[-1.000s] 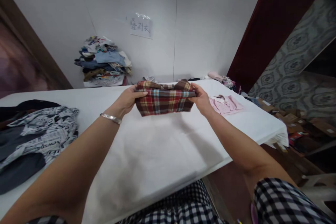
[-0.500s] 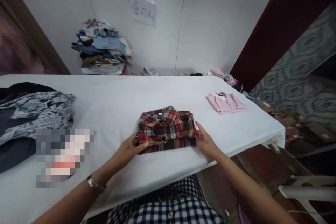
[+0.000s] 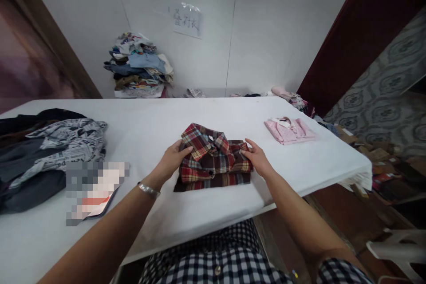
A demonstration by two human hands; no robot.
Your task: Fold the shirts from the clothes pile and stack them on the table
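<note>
A red and brown plaid shirt point(image 3: 216, 159), folded into a rectangle with its collar at the far side, lies on the white-covered table point(image 3: 233, 117) in front of me. My left hand point(image 3: 173, 159) grips its left side near the collar, thumb on top and fingers behind. At the right side, my right hand point(image 3: 256, 157) pinches the upper right part of the shirt between thumb and fingers. The left part of the collar is raised. A folded pink shirt point(image 3: 289, 131) lies apart to the right.
Dark and newsprint-patterned clothes point(image 3: 76, 140) are heaped at the left, with a blurred-out flat item point(image 3: 100, 191) beside them. A tall clothes stack point(image 3: 141, 69) stands beyond the far edge. More clothes point(image 3: 293, 100) lie at the back right. A white chair point(image 3: 399, 248) stands at lower right.
Both hands have moved from the shirt's lower sides up towards its collar end. The collar's left side is now lifted and skewed. The view has shifted slightly left.
</note>
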